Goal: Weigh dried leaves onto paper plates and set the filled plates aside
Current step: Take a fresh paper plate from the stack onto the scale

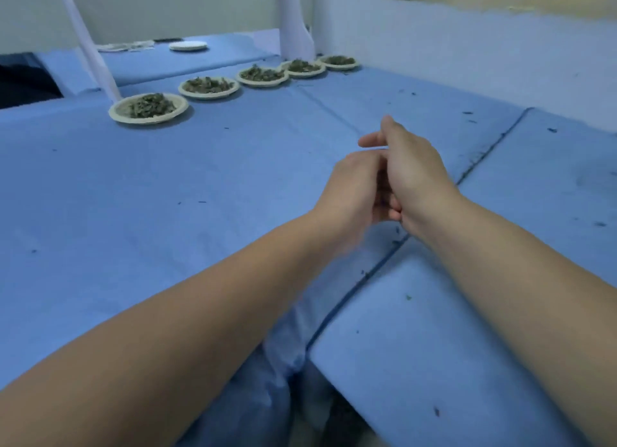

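Over the blue cloth point(167, 196), the left hand point(357, 186) and right hand point(412, 172) meet and touch. The right fingers point(387, 126) reach out loosely and grip nothing. The left fingers curl in against the right palm, mostly hidden, so their state cannot be told. Well beyond the fingertips and to their left, five paper plates point(147, 120) of dried leaves point(152, 105) sit in a row.

Left grip point(355, 188) and right grip point(415, 174) touch, fingers loosely bent.
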